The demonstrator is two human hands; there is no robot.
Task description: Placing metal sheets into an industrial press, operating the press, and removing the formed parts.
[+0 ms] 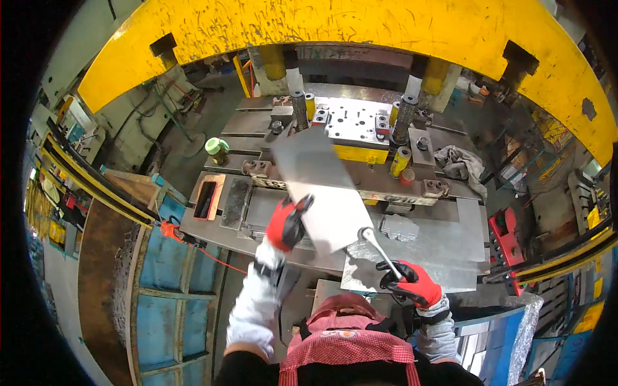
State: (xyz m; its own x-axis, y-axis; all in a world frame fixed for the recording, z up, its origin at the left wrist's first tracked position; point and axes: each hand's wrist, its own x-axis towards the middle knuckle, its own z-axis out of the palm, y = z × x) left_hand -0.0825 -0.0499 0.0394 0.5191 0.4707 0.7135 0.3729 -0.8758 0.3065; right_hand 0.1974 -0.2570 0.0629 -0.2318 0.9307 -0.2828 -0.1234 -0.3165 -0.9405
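My left hand (287, 224), in a red and black glove, is closed on the left edge of a thin metal sheet (335, 209). The sheet is held tilted above the press bed, its far end blurred. In my right hand (414, 284), gloved alike, is a light-coloured rod-shaped tool with a round head (381, 253). The round head meets the sheet's near right edge; whether it grips the sheet I cannot tell. Beyond the sheet stands a die (356, 122) with a pale, hole-dotted top. Beside the tool a small stack of cut metal pieces (399, 228) lies on a flat metal plate (444, 241).
A yellow press beam (347, 26) arches over the far side. On the bed are guide posts (404, 119), a yellow cylinder (400, 161), a grey rag (461, 166), a green-lidded bottle (217, 149) and a phone (205, 199). A blue bin (168, 289) stands left.
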